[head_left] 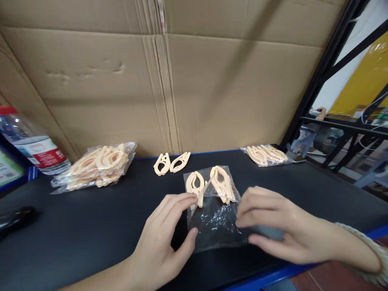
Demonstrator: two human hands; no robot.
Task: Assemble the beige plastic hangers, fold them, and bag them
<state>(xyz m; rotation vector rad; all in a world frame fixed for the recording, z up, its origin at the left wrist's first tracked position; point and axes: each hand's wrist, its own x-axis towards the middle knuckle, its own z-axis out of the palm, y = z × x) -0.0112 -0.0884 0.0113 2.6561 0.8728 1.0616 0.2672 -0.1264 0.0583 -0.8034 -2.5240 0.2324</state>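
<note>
The clear bag [218, 232] lies flat on the black table [121, 214], between the two hands. Two cream pieces sit at its far end, a left piece [190, 185] and a right piece [223, 188], apparently under the film; the near part lies slack and creased.

The left hand [165, 238] has its fingertips at the bag's left edge, beside the left piece, with thumb and fingers apart. The right hand [277, 220] is at the right edge, fingers curled and blurred; whether it pinches film cannot be told.

The step in hand is judged to be arranging the bag around its contents. The next move appears to call for a firm pinch on the slack film without shifting the pieces.

Beyond the bag lie two loose cream pieces [167, 160]. A bagged pile [100, 163] stands left, near a bottle [48, 151]; another filled bag [266, 155] lies right. Cardboard [230, 89] backs the table.
</note>
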